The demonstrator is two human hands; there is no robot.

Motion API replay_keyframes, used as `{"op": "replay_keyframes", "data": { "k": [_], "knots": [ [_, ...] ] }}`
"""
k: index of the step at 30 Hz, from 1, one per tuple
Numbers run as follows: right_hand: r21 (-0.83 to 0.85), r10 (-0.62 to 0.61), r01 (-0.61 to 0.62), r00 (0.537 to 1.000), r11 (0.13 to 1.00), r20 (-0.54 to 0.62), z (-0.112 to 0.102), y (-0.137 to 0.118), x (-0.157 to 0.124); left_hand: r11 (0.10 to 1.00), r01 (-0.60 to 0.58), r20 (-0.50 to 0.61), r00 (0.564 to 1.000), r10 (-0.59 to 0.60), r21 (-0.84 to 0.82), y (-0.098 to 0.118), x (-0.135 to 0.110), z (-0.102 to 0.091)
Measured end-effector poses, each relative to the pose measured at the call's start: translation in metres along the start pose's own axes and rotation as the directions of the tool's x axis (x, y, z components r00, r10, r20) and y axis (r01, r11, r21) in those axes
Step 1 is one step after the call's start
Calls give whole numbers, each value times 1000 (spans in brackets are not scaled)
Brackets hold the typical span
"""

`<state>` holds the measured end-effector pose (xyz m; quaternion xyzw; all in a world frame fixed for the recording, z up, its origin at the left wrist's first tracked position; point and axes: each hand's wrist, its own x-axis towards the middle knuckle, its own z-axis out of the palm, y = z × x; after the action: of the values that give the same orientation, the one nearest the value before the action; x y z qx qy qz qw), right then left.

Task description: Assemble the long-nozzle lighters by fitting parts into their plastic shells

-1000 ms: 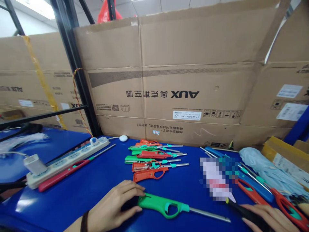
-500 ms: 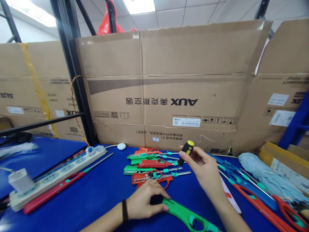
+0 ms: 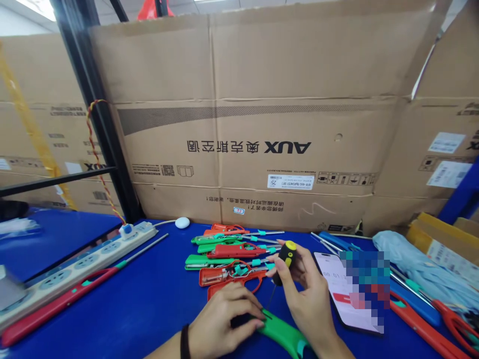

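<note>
My left hand [image 3: 224,321] grips the dark end of a green utility lighter [image 3: 282,335], whose lower part runs out of the bottom of the view. My right hand [image 3: 305,294] pinches a small screwdriver with a black-and-yellow handle [image 3: 287,260]. Its thin shaft [image 3: 270,299] points down toward the lighter's dark end, close to or touching it; I cannot tell which. Beyond both hands lies a heap of red and green utility lighters [image 3: 232,254]. A phone with a blurred screen [image 3: 348,291] lies just right of my right hand.
A white power strip [image 3: 86,264] with a red lighter [image 3: 63,299] beside it sits left on the blue table [image 3: 149,319]. Blue and red lighters [image 3: 415,306] and a pale blue plastic bag [image 3: 415,269] lie right. AUX cardboard boxes [image 3: 254,149] stand behind.
My right hand has come down with the screwdriver and turned its shaft toward the green lighter. That lighter now lies lower, pulled toward me. The view has shifted slightly.
</note>
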<state>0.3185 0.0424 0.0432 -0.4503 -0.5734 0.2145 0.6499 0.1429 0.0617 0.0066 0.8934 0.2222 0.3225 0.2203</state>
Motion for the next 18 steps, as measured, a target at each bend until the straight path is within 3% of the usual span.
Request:
{"op": "replay_keyframes", "data": {
  "k": [9,18],
  "knots": [
    [107,-59,73,990,992,-131,2,-7,-9,999,9,-9,1000,-9,-35,-7,-2,2],
    [142,-46,52,998,988,-46,5,-1,-11,994,-70,48,996,74,-82,-3,-8,-10]
  ]
}}
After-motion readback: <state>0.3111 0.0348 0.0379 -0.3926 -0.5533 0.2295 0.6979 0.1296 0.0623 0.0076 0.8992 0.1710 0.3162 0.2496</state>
